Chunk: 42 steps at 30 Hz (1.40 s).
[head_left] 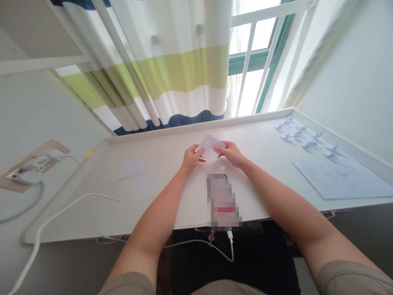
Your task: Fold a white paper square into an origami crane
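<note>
A small white sheet of paper [210, 148] is held up over the middle of the desk, one corner pointing away from me. My left hand [193, 157] pinches its left side, thumb on top and fingers beneath. On the opposite side my right hand [231, 153] grips the sheet in the same way. Below the hands, a phone [222, 200] lies on the desk with its screen blurred out and a white cable plugged into its near end. To the left rest white paper squares, a farther one [131, 168] and a nearer one [145, 185].
Several folded white paper cranes [310, 141] stand at the desk's back right. In front of them lies a lined, written sheet [340, 178]. White cables [76, 197] run from a wall socket [29, 166] across the desk's left side. A raised rim [199, 125] borders the back.
</note>
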Motion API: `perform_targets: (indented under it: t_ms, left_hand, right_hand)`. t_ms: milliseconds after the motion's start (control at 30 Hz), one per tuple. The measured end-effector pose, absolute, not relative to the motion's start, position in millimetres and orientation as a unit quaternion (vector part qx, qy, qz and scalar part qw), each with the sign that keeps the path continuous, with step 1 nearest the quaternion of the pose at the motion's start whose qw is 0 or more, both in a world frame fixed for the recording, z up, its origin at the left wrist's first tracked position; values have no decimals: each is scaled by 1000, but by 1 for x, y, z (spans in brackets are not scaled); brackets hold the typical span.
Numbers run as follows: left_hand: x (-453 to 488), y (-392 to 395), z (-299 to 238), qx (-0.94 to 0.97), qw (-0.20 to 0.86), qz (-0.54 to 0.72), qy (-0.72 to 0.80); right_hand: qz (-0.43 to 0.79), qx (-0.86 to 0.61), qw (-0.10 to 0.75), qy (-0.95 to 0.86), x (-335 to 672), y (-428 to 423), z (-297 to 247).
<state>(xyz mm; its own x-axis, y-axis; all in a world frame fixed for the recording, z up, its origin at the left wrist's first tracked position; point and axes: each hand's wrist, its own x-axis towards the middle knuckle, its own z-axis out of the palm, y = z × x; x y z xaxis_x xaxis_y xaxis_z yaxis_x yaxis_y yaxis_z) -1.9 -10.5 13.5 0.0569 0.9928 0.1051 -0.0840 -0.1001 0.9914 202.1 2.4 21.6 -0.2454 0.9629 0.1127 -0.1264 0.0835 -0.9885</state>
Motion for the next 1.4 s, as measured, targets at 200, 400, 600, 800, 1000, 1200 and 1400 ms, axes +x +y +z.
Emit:
perform_targets:
  t_ms: [200,400,600,800,1000,1200,1400]
  left_hand:
    - [-4,-11,13,523,528,521,419]
    - [-6,-9,15,498,536,543,411]
    - [-8,-8,12,502,542,534,411]
    - [-5,-11,14,517,520,535,418]
    - [-4,-10,14,516,494,552,430]
    - [-6,-5,10,503,476,582,427]
    - [-5,-1,8,458,513,563,458]
  right_hand:
    - [596,-365,495,-516,203,5,22]
    - [632,-353,497,-478,204,9,21]
    - [649,-349,482,-475,205,10,20]
    - [624,-361,480,-501,204,7,19]
    - [573,-385,486,-536,204,8,16]
    - [572,-381,481,-544,205,10,13]
    - [604,-362,497,-508,202,9,13]
